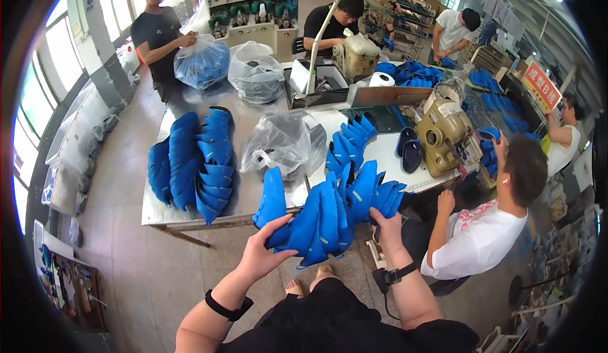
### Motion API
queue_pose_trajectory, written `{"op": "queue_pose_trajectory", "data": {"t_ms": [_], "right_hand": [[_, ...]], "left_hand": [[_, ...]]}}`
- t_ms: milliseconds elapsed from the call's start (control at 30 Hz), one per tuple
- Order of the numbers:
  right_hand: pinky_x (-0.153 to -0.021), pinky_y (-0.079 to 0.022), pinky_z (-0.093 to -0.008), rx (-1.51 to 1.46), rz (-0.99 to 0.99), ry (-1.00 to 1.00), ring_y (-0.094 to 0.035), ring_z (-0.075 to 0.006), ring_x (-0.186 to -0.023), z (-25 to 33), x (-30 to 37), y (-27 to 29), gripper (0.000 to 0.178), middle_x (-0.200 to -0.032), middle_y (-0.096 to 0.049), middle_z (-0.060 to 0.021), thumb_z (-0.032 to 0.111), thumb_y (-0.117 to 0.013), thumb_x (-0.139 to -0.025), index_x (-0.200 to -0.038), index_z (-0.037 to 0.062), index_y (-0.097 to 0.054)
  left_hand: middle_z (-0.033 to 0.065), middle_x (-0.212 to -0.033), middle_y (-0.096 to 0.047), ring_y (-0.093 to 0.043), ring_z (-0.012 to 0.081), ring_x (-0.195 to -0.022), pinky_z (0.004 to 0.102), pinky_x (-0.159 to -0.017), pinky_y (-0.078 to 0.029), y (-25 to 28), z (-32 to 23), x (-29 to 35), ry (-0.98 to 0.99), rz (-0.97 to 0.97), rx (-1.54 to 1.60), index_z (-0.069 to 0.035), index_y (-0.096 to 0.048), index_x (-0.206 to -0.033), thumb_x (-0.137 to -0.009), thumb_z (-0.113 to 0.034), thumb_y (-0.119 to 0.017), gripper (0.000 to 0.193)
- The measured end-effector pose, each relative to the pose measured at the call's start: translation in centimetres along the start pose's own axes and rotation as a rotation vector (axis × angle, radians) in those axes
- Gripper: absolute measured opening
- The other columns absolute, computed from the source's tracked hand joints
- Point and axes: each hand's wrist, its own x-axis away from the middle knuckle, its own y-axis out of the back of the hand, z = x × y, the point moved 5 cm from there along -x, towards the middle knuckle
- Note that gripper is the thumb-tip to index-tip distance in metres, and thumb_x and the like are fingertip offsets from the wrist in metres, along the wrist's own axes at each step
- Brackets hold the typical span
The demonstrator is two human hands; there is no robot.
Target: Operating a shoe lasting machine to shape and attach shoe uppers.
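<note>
Between my two hands stretches a fanned row of nested blue shoe uppers [320, 223], held in the air in front of my body near the table's front edge. My left hand [269, 246] grips its left end, thumb below and fingers above. At the other end, my right hand [387, 227] is closed around the uppers, its fingers partly hidden behind them. Beyond them, a further row of blue uppers [349, 143] lies on the white work surface. Several overlapped rows of blue uppers [191, 157] rest on the table's left part.
A clear plastic bag [284, 143] with dark contents sits mid-table. Behind it are another bag [255, 74] and a metal tray [320, 94]. A beige sewing machine [445, 136] stands right, beside dark blue shoes [410, 151]. A seated co-worker [484, 226] is close on my right; another person [158, 39] holds a bag far left.
</note>
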Motion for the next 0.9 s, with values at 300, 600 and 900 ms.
{"op": "queue_pose_trajectory", "data": {"t_ms": [300,600,900], "right_hand": [[-0.093,-0.048,-0.0336,0.075,-0.010,0.096,-0.064,-0.0198,-0.102,3.1,-15.6,-1.4,0.047,-0.114,-0.068,-0.0092,0.013,-0.079,-0.082,-0.123,-0.0007,-0.060],[-0.090,-0.049,-0.0296,0.112,-0.018,0.123,-0.066,-0.0155,-0.096,3.8,-34.9,-1.6,0.039,-0.107,-0.071,-0.0073,0.013,-0.082,-0.079,-0.113,-0.0012,-0.068],[-0.064,-0.051,-0.0338,0.768,-0.104,-0.154,-0.063,-0.0179,-0.065,-6.7,-49.6,7.2,0.061,-0.080,-0.071,-0.0091,0.054,-0.083,-0.069,-0.086,-0.0029,-0.072]], "left_hand": [[0.0104,-0.132,-0.061,-0.059,0.0236,-0.123,0.0358,-0.103,-0.047,0.0,1.5,-16.0,-0.067,-0.024,0.036,-0.011,-0.055,-0.137,-0.071,-0.007,-0.085,0.072],[0.0090,-0.133,-0.060,-0.059,0.0216,-0.120,0.0342,-0.103,-0.047,-1.9,4.4,-33.4,0.007,-0.078,0.027,-0.011,-0.053,-0.138,-0.070,-0.003,-0.084,0.075],[0.0108,-0.129,-0.061,-0.058,0.0206,-0.118,0.0337,-0.101,-0.047,-8.3,15.7,-43.3,0.149,0.049,-0.173,-0.008,-0.052,-0.138,-0.069,-0.006,-0.086,0.077]]}}
